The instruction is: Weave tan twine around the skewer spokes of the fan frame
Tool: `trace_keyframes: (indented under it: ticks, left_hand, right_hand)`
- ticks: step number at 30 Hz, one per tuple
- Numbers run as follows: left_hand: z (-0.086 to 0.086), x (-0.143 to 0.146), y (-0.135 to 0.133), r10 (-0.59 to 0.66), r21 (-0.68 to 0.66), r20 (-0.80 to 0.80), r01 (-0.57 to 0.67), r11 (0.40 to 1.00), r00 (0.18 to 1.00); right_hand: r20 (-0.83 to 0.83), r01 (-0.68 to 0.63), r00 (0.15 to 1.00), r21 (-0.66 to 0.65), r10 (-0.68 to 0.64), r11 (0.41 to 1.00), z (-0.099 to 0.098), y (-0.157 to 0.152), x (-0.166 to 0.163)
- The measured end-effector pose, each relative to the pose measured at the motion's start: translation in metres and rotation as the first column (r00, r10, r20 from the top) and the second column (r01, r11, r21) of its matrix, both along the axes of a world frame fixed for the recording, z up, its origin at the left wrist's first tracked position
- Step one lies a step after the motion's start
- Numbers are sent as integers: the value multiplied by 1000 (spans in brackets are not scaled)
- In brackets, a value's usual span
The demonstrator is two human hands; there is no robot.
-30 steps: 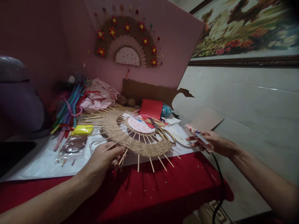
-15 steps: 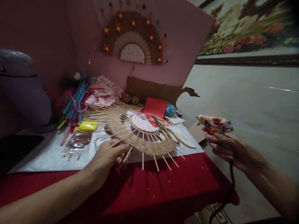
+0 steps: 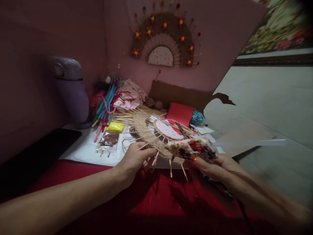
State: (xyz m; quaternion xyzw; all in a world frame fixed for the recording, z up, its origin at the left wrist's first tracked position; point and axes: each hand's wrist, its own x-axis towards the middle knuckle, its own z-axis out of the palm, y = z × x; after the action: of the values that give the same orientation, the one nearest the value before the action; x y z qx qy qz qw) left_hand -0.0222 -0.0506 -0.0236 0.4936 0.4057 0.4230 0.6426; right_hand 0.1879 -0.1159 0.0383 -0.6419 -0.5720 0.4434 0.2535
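Observation:
My left hand [image 3: 133, 160] pinches the near edge of a half-round jute-wrapped fan [image 3: 149, 135] with wooden skewers sticking out of its rim. The fan has a pink dotted centre [image 3: 168, 129] and is lifted off the table. My right hand [image 3: 215, 166] is closed round a glue gun [image 3: 193, 147] with a flowered cover. A clear glue stick [image 3: 256, 143] juts out of the gun's back to the right, and its nozzle points left over the fan's near rim. A small red light glows under the gun.
A finished fan with red flowers [image 3: 162, 40] hangs on the pink board behind. On the white sheet [image 3: 80, 150] lie pipe cleaners [image 3: 107, 101], loose skewers, a yellow block [image 3: 115, 127], red paper [image 3: 179, 113], scissors and blue yarn [image 3: 197, 117]. A purple jug [image 3: 70, 91] stands at left. Red cloth [image 3: 156, 199] covers the near table.
My right hand has brought the glue gun from the far right in to the fan's near rim. The view has swung to the left. My left hand has kept its hold on the fan.

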Motion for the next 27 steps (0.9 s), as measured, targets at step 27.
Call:
trace_keyframes:
  ticks: [27]
  left_hand:
    - [4,0,-3,1,-8,25,-1,1000,1000]
  right_hand:
    - [188,-261,943,-88,273,961,26,11,-34]
